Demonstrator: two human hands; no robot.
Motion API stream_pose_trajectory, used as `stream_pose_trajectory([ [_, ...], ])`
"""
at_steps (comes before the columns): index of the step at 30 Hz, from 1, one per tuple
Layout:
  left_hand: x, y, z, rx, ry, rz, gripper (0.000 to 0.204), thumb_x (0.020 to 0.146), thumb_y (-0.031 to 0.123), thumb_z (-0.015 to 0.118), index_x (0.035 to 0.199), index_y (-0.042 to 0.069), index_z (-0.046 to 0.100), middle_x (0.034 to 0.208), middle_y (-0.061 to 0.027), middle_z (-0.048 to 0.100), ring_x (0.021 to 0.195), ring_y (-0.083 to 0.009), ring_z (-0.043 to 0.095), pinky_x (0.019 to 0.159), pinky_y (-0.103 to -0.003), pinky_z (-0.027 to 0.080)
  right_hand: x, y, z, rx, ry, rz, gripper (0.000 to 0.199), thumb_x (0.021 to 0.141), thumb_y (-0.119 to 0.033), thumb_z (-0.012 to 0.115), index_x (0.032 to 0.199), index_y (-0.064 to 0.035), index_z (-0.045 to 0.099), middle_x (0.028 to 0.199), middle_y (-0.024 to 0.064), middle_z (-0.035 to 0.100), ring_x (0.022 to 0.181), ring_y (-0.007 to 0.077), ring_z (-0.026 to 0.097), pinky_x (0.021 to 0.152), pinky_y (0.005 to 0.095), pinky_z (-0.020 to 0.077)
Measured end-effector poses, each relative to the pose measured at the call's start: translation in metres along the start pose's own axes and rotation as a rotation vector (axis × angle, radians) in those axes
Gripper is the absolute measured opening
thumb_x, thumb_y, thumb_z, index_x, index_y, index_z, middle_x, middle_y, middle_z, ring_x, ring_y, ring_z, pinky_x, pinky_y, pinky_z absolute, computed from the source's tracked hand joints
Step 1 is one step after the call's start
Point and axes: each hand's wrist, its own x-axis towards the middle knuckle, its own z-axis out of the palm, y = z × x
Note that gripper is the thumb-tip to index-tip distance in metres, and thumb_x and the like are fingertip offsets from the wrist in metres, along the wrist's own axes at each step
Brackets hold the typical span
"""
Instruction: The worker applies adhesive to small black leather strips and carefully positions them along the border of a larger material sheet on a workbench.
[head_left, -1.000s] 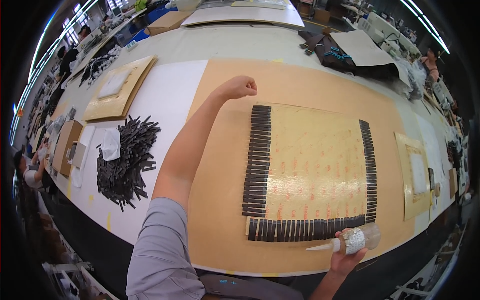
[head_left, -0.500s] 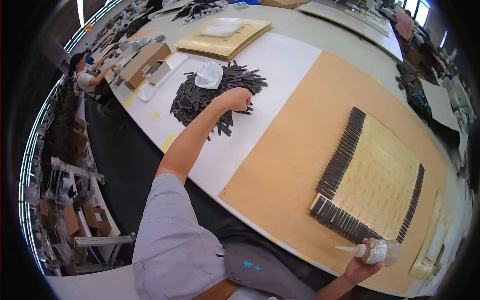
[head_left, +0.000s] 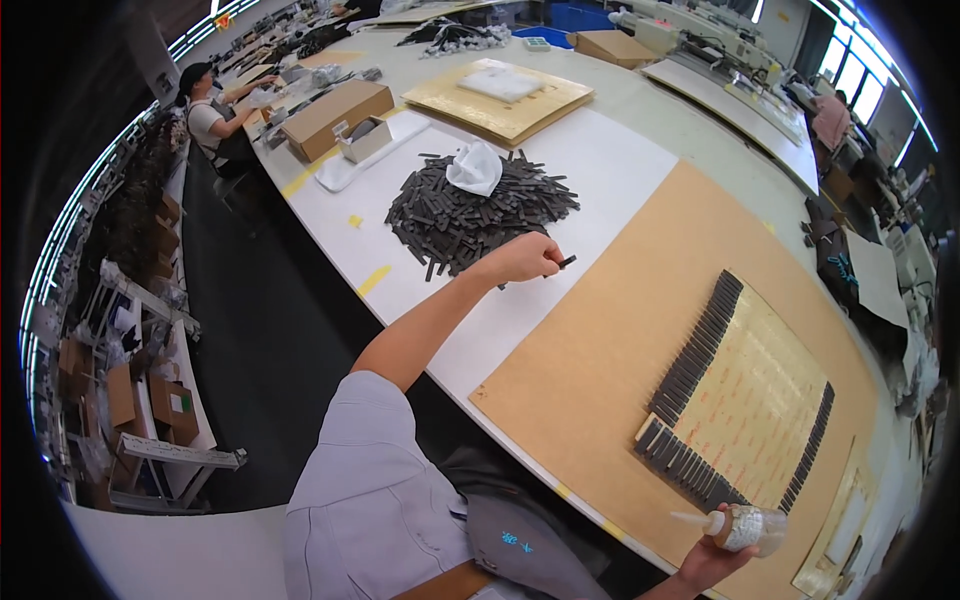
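My left hand [head_left: 522, 260] is closed on a dark strip [head_left: 565, 262], lifted just off the near edge of a heap of dark strips [head_left: 470, 212] on the white sheet. A white cloth [head_left: 474, 167] lies on top of the heap. My right hand [head_left: 712, 558] holds a clear glue bottle [head_left: 742, 525] with its white nozzle pointing left, at the near corner of the tan panel [head_left: 760, 395]. Dark strips line three edges of that panel, which lies on a brown board [head_left: 600, 350].
A white sheet [head_left: 600, 170] covers the table under the heap. Behind it lie a flat cardboard stack [head_left: 505, 95] with white foam, a cardboard box [head_left: 335, 115] and a small white tray [head_left: 365, 140]. Another person [head_left: 210, 105] sits at the far left. Dark garments [head_left: 835, 265] lie at right.
The view swung left toward the strip heap. My left hand went from the framed panel to the heap and has come away with one strip. The bottle hand stayed low at right.
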Motion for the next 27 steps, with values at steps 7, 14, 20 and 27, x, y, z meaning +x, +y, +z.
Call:
stream_pose_trajectory([
  [7, -0.054, 0.044, 0.062, -0.471, -0.104, 0.040, 0.013, 0.083, 0.014, 0.058, 0.089, 0.003, 0.062, 0.066, 0.0028, 0.051, 0.057, -0.0045, 0.044, 0.051, -0.020, 0.035, -0.001, -0.004, 0.002, 0.058, 0.023, 0.058, 0.069, 0.084, -0.046, 0.055, 0.134, -0.0061, 0.029, 0.121, 0.0119, 0.048, 0.109, 0.0273, 0.049, 0.097, 0.0442, 0.0399],
  [14, -0.079, 0.054, 0.100, -1.172, -0.202, 0.017, 0.016, 0.090, 0.010, 0.050, 0.099, -0.001, 0.057, 0.078, -0.0041, 0.056, 0.060, -0.0098, 0.053, 0.057, -0.024, 0.048, 0.000, 0.000, 0.003, 0.068, -0.042, 0.056, 0.065, 0.085, -0.046, 0.054, 0.131, -0.0035, 0.034, 0.120, 0.0160, 0.049, 0.108, 0.0318, 0.051, 0.096, 0.0407, 0.0424],
  [20, -0.099, 0.079, 0.125, -0.995, -0.217, 0.054, 0.017, 0.084, 0.003, 0.058, 0.099, -0.003, 0.056, 0.081, -0.0048, 0.057, 0.066, -0.0102, 0.056, 0.059, -0.025, 0.050, 0.007, 0.008, 0.016, 0.130, 0.005, 0.035, 0.064, 0.084, -0.045, 0.056, 0.130, -0.0042, 0.036, 0.121, 0.0129, 0.050, 0.110, 0.0305, 0.051, 0.099, 0.0480, 0.0390],
  [27, -0.109, 0.098, 0.151, -0.892, -0.559, -0.126, 0.012, 0.082, 0.004, 0.061, 0.092, -0.002, 0.058, 0.074, -0.0024, 0.057, 0.061, -0.0087, 0.055, 0.056, -0.023, 0.047, 0.007, 0.009, 0.026, 0.062, 0.061, 0.056, 0.067, 0.083, -0.045, 0.058, 0.132, -0.0055, 0.032, 0.124, 0.0122, 0.048, 0.113, 0.0343, 0.049, 0.098, 0.0500, 0.0395],
])
